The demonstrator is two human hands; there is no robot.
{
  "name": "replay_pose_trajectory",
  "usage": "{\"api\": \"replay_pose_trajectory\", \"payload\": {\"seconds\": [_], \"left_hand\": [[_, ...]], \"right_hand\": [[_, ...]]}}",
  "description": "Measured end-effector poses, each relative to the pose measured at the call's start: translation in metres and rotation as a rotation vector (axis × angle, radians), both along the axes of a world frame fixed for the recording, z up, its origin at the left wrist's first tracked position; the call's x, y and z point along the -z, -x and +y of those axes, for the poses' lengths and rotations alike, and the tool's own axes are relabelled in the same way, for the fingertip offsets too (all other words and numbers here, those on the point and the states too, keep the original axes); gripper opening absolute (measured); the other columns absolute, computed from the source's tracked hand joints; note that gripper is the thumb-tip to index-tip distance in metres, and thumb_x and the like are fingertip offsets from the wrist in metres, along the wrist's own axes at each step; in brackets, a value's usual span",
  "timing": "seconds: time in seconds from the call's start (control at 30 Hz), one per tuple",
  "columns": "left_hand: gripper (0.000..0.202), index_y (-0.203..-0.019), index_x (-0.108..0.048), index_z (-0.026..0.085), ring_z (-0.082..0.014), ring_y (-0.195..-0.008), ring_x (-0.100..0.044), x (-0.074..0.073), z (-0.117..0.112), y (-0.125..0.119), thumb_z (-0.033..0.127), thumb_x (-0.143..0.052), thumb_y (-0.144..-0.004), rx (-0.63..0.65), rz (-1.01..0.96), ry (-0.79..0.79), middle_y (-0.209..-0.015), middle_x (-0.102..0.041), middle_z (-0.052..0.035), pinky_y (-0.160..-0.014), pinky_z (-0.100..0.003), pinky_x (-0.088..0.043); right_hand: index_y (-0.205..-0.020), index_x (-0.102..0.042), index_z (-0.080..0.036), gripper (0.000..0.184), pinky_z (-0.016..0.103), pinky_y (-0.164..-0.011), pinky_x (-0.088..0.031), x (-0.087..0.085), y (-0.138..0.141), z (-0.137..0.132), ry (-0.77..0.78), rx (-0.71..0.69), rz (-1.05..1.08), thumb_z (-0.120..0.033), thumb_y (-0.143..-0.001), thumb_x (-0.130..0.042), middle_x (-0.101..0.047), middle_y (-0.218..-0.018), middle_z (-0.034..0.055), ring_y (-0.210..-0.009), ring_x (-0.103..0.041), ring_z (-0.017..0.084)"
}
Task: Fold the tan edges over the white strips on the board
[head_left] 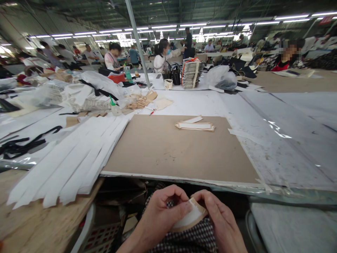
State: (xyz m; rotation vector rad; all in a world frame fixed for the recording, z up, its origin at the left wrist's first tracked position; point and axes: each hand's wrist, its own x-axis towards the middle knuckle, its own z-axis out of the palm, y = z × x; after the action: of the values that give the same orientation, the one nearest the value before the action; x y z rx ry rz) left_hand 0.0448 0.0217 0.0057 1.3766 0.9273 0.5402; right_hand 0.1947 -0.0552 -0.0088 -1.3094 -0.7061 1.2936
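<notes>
Low in the view, over my lap, a tan fabric piece with a white backing strip (185, 220) is held between both hands. My left hand (168, 212) pinches it from the left, thumb lying on the white side. At its right end, my right hand (219, 218) grips the tan edge between thumb and fingers. The hands are just off the table's front edge. Beyond them, a brown board (168, 147) lies on the table. A small pile of similar white-and-tan strips (196, 125) rests near the board's back edge.
Long white strips (71, 154) fan out at the left, overhanging a wooden surface (34, 225). A green-tipped bottle (115, 108) stands behind them. Further back are a bundled stack (191, 73), a plastic bag (221, 77) and a metal pole (138, 42). Several people work in the background.
</notes>
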Motion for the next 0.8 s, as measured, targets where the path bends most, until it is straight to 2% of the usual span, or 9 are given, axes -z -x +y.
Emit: {"api": "replay_pose_trajectory", "payload": {"seconds": [0.23,0.3,0.4,0.5,0.67,0.8], "left_hand": [[0.022,-0.076,-0.066,0.015,-0.0128,-0.067,-0.049,0.000,-0.002,0.001,0.036,-0.070,-0.081,0.038,0.038,-0.083,-0.070,-0.059,-0.0001,-0.063,-0.023,-0.039],[0.022,-0.076,-0.066,0.015,-0.0127,-0.067,-0.049,0.000,-0.003,0.001,0.036,-0.069,-0.081,0.052,0.044,-0.099,-0.070,-0.058,0.0002,-0.063,-0.023,-0.038],[0.021,-0.077,-0.067,0.015,-0.0123,-0.068,-0.049,0.001,-0.004,-0.001,0.035,-0.068,-0.082,0.066,0.038,-0.106,-0.070,-0.058,0.0004,-0.063,-0.022,-0.038],[0.023,-0.078,-0.066,0.014,-0.0119,-0.067,-0.048,0.002,-0.005,-0.004,0.036,-0.070,-0.081,0.040,-0.009,-0.032,-0.070,-0.057,0.0005,-0.062,-0.021,-0.038],[0.030,-0.081,-0.068,0.012,-0.0110,-0.064,-0.046,0.005,-0.004,-0.008,0.042,-0.072,-0.078,0.043,-0.072,0.126,-0.068,-0.057,-0.0003,-0.058,-0.021,-0.035],[0.032,-0.081,-0.069,0.013,-0.0111,-0.063,-0.045,0.008,-0.006,-0.007,0.044,-0.073,-0.077,0.030,-0.069,0.122,-0.068,-0.057,-0.0006,-0.057,-0.021,-0.034]], "right_hand": [[-0.074,-0.056,-0.022,0.032,0.021,-0.061,-0.036,0.001,0.005,-0.002,-0.142,0.030,-0.280,-0.050,-0.089,-0.057,-0.048,-0.073,-0.0026,-0.068,-0.043,0.013],[-0.073,-0.054,-0.022,0.033,0.021,-0.060,-0.035,0.004,0.008,-0.001,-0.133,0.042,-0.259,-0.050,-0.090,-0.055,-0.045,-0.071,-0.0031,-0.067,-0.041,0.013],[-0.074,-0.052,-0.021,0.035,0.020,-0.056,-0.034,0.009,0.010,-0.001,-0.081,0.029,-0.057,-0.053,-0.089,-0.056,-0.042,-0.068,-0.0039,-0.063,-0.037,0.012],[-0.075,-0.053,-0.021,0.037,0.020,-0.053,-0.034,0.016,0.009,0.000,-0.037,0.019,0.100,-0.056,-0.086,-0.058,-0.041,-0.068,-0.0039,-0.061,-0.035,0.012],[-0.075,-0.055,-0.020,0.040,0.021,-0.055,-0.035,0.021,0.003,-0.001,-0.001,0.034,0.009,-0.059,-0.085,-0.059,-0.044,-0.067,-0.0031,-0.063,-0.037,0.013],[-0.077,-0.059,-0.021,0.046,0.022,-0.060,-0.037,0.011,0.000,-0.005,0.002,0.028,-0.139,-0.061,-0.093,-0.042,-0.050,-0.070,-0.0013,-0.067,-0.043,0.014]]}}
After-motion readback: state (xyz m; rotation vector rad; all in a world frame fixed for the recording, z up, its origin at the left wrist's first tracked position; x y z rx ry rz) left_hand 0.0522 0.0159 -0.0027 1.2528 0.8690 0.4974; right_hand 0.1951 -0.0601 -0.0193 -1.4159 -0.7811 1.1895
